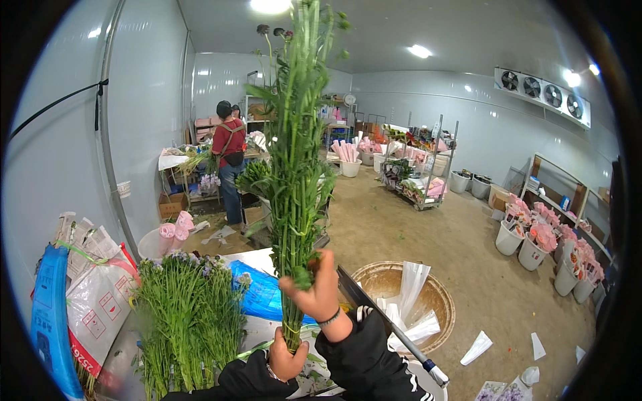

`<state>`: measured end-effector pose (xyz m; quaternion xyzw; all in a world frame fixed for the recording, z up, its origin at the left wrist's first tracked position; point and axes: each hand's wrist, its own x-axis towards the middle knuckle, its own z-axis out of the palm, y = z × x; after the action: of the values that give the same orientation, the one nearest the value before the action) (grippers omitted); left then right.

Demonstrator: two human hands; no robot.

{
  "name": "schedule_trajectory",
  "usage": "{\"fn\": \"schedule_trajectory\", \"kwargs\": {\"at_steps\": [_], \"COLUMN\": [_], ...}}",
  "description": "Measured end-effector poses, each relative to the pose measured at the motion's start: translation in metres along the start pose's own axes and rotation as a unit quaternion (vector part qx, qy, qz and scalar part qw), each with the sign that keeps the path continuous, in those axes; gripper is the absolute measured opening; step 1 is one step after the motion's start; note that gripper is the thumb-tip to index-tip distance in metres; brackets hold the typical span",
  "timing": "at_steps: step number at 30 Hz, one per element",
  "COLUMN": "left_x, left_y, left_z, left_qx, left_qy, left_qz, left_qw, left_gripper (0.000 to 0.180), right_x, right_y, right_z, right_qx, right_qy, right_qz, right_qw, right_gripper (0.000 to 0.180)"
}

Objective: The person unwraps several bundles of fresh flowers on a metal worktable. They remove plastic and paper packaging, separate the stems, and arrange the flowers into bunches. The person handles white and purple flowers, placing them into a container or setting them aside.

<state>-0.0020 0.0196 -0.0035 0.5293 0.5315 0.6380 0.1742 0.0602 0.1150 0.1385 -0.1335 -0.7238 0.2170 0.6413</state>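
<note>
A tall bunch of green flower stems [294, 194] stands upright in front of me, with a few dark round flower heads [263, 30] at its top. My left hand [286, 357] is wrapped round the bottom ends of the stems, just below a yellow band. Higher up, my right hand [315, 287] is against the bunch's right side, thumb and index finger spread, with green leaves showing between them. At the lower left lies a pile of leafy stems [190, 321] with small pale purple flowers. Blue plastic wrapping [257, 292] lies behind the bunch.
Wrapped bundles in a printed white bag [100, 307] lean at the far left. A wide round tub [441, 304] holding white paper sleeves stands right of the table. Pink-wrapped bouquets in white buckets [531, 255] line the right side. A person in red [229, 144] works farther back.
</note>
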Motion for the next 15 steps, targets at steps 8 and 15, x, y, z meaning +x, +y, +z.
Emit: {"fn": "schedule_trajectory", "kwargs": {"at_steps": [8,15], "left_x": [-0.003,0.018], "left_y": [-0.007,0.008], "left_z": [-0.002,0.0], "left_qx": [0.008,-0.081], "left_qy": [-0.017,0.01], "left_qz": [-0.002,0.061], "left_qw": [1.0,0.995], "left_gripper": [0.034,0.035], "right_x": [-0.022,-0.107], "right_y": [0.015,0.043], "right_z": [-0.007,-0.004], "right_qx": [-0.011,-0.095], "right_qy": [0.098,-0.053], "right_qz": [0.003,0.045], "right_qw": [0.995,0.993], "right_gripper": [0.012,0.003]}}
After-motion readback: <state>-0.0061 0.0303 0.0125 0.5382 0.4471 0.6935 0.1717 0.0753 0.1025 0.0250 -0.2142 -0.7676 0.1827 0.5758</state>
